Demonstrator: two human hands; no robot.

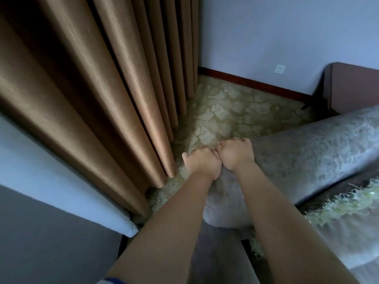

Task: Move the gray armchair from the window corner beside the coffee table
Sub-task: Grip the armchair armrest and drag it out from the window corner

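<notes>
Gripping the top edge of the gray armchair (307,152): left grip (200,162) and right grip (235,153), side by side and touching, fingers curled over the upholstery. Chair sits in the window corner, spreading from centre toward 3 and 5 o'clock; curtain (102,89) at 9 to 11 o'clock, just beside the left grip; patterned carpet (221,107) at 12 o'clock. Likely risks: hauling from one corner could slew the chair, snag curtain folds, or ruck the carpet.

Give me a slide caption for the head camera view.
Beside the brown curtain, left hand and right hand grip the gray armchair.
</notes>
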